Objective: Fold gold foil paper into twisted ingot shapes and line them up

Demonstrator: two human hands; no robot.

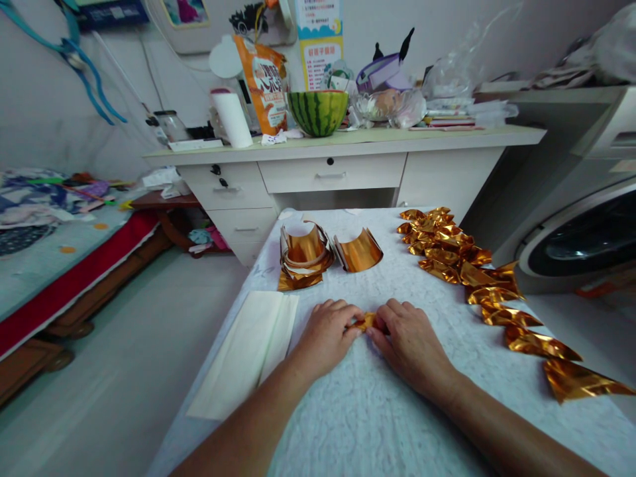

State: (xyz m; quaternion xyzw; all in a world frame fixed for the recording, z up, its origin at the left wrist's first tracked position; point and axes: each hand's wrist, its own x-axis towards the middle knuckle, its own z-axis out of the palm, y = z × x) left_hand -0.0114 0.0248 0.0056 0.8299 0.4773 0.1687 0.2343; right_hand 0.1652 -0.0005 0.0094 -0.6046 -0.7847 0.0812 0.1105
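Note:
A small piece of gold foil paper (366, 322) is pinched between my two hands, low over the cloth-covered table. My left hand (330, 334) grips its left end with thumb and fingers. On the other end, my right hand (407, 341) closes with its thumb below and fingers on top; much of the foil is hidden. Beyond my hands stand a curled stack of gold foil sheets (305, 255) and a single curved gold sheet (358, 252). Left of my left hand lies a stack of pale paper (246, 351). Along the right side runs a row of folded gold foil pieces (450, 255).
Behind the table is a white desk (342, 173) bearing a watermelon half (318, 112), an orange pouch (263, 86), a paper roll (232, 119) and plastic bags. A washing machine (571, 218) stands at the right, a bed (69, 252) at the left.

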